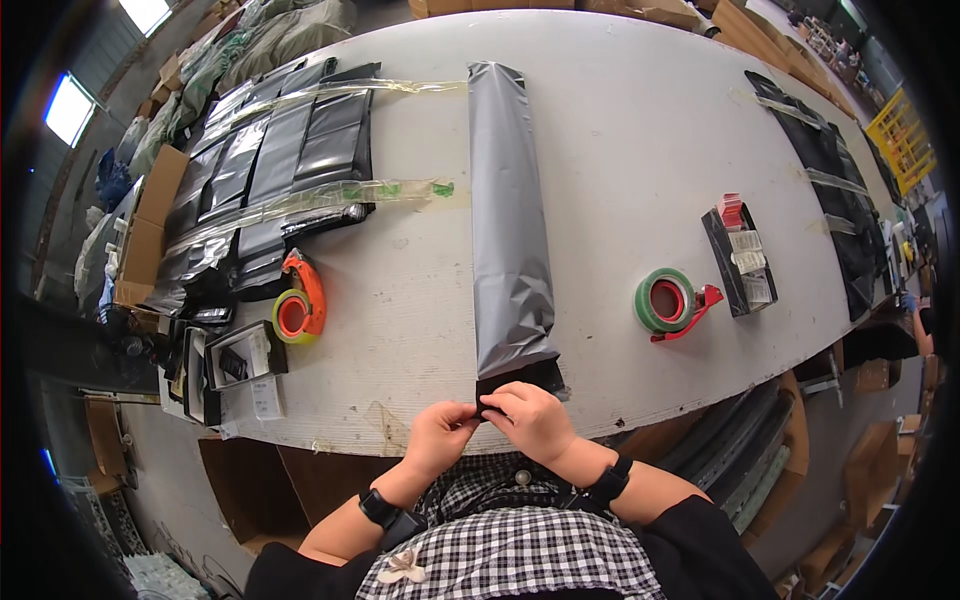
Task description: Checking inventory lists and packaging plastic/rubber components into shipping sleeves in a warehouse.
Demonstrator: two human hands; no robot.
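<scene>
A long grey plastic mailing bag (508,220) lies lengthwise down the middle of the white table, its near end showing a black inner side. At that near end, by the table's front edge, my left hand (440,437) pinches the bag's left corner between thumb and fingers. Close beside it, my right hand (530,422) is also closed on the black end, its fingertips almost touching the left ones. The fingers partly hide the edge of the bag there.
Stacked grey and black bags (270,150) lie taped down at the left. Nearby are an orange tape dispenser (305,300) and small open boxes (240,355). To the right are a red tape dispenser (668,303), a narrow label box (740,262) and black bags (825,180).
</scene>
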